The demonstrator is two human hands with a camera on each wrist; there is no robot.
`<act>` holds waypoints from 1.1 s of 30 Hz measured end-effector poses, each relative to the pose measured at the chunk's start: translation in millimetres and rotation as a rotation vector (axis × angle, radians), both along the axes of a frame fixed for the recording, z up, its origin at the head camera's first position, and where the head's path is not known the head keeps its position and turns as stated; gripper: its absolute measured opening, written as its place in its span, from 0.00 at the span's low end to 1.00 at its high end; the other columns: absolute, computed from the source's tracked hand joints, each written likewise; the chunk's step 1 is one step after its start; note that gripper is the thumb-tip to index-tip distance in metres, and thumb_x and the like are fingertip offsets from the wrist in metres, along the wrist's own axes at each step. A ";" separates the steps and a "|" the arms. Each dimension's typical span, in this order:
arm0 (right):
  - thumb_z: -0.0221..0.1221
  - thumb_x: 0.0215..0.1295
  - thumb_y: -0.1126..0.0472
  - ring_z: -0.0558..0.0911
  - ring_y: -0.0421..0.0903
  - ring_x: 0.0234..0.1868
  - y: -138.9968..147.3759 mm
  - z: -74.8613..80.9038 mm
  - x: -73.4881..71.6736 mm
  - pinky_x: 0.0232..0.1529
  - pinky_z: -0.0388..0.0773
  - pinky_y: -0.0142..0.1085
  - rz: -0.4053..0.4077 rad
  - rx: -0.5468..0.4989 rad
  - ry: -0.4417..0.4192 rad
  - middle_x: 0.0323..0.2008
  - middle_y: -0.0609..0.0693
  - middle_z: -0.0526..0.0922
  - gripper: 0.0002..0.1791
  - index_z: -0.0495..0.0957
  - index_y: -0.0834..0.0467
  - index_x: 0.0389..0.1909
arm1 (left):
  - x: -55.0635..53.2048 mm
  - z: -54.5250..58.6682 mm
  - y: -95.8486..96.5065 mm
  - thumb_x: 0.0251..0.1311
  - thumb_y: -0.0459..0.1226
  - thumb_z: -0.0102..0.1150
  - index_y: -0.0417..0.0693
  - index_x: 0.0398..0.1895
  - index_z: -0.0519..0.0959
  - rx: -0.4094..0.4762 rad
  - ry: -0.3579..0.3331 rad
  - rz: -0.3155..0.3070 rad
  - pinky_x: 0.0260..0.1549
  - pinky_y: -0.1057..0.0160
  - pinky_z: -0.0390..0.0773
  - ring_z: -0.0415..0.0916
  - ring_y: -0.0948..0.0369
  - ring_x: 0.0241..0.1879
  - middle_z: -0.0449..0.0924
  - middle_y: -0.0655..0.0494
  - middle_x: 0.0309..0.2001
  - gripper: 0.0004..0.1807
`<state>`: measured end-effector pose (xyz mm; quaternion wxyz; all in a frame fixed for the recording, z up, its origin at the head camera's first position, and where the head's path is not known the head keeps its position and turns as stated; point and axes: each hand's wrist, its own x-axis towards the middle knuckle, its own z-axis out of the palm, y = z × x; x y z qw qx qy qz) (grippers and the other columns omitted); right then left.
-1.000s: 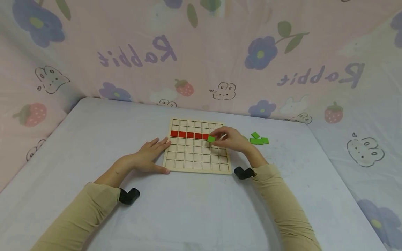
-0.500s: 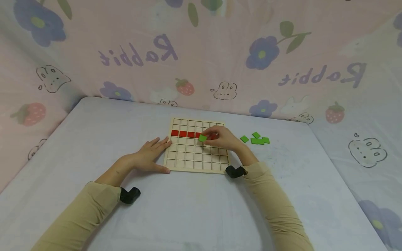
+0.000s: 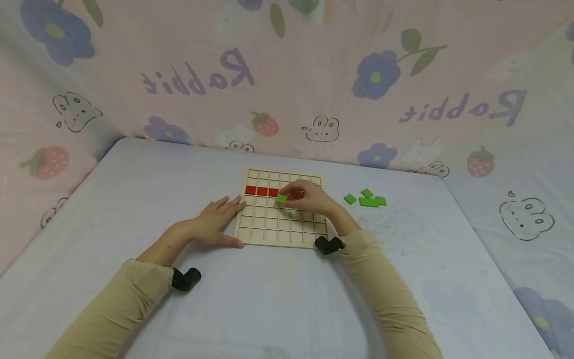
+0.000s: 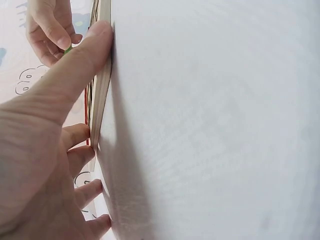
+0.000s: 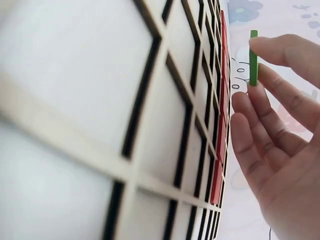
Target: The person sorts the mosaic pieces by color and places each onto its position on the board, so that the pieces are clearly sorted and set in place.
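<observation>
A wooden grid board [image 3: 260, 235] lies on the table, with a row of red square tiles [image 3: 262, 191] set in its cells. My right hand [image 3: 309, 198] pinches a green square tile [image 3: 281, 199] between thumb and fingertips, held above the board near the red row. In the right wrist view the green tile [image 5: 253, 57] shows edge-on, apart from the grid. Part of the red row is hidden behind the right hand. My left hand [image 3: 214, 221] rests spread at the board's left side, its thumb and fingers touching the frame; the left wrist view shows the thumb [image 4: 82, 65] along the edge.
Several loose green tiles [image 3: 368, 202] lie on the white tabletop [image 3: 269, 299] to the right of the board. Behind the table hangs a printed curtain [image 3: 287, 75]. A black wrist device [image 3: 186, 279] sits by the left cuff, another [image 3: 329, 245] by the right.
My right hand has moved left over the board with the green tile, bringing another loose green tile fully into view. The left hand stays where it was.
</observation>
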<state>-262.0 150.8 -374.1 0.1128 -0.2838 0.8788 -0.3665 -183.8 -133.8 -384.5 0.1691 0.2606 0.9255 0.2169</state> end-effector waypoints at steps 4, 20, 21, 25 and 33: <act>0.67 0.57 0.60 0.80 0.44 0.40 -5.4 -0.4 -1.9 0.44 0.78 0.34 0.016 -0.008 -0.008 0.41 0.51 0.83 0.18 0.81 0.59 0.49 | -0.5 -0.7 0.3 0.53 0.57 0.65 0.40 0.75 0.47 -0.001 0.000 0.002 0.68 0.34 0.35 0.32 0.37 0.74 0.38 0.41 0.77 0.55; 0.67 0.58 0.60 0.81 0.42 0.40 -30.3 -2.9 -8.0 0.45 0.78 0.33 0.034 0.029 -0.025 0.40 0.50 0.84 0.17 0.82 0.58 0.48 | -1.0 -5.0 0.9 0.52 0.58 0.65 0.40 0.75 0.48 -0.009 0.001 0.014 0.69 0.34 0.36 0.32 0.38 0.74 0.37 0.42 0.77 0.56; 0.67 0.58 0.59 0.81 0.42 0.40 -31.9 -3.3 -8.5 0.45 0.78 0.34 0.034 0.032 -0.028 0.40 0.50 0.84 0.17 0.82 0.58 0.48 | -0.8 -5.4 0.9 0.51 0.59 0.65 0.40 0.75 0.48 -0.009 0.001 0.016 0.69 0.34 0.36 0.32 0.38 0.74 0.38 0.42 0.77 0.57; 0.67 0.58 0.57 0.80 0.42 0.40 -38.6 -4.0 -10.2 0.45 0.77 0.33 0.033 0.051 -0.027 0.39 0.49 0.84 0.17 0.82 0.56 0.48 | -1.1 -6.1 1.1 0.51 0.59 0.65 0.40 0.75 0.48 -0.011 0.000 0.018 0.69 0.34 0.37 0.32 0.38 0.74 0.37 0.42 0.77 0.57; 0.67 0.57 0.59 0.81 0.41 0.38 -50.2 -6.4 -13.4 0.43 0.77 0.31 0.072 0.044 -0.006 0.38 0.50 0.84 0.17 0.82 0.58 0.48 | -1.4 -3.0 0.7 0.52 0.59 0.65 0.40 0.75 0.48 -0.009 -0.008 0.020 0.68 0.34 0.36 0.31 0.38 0.74 0.37 0.43 0.77 0.57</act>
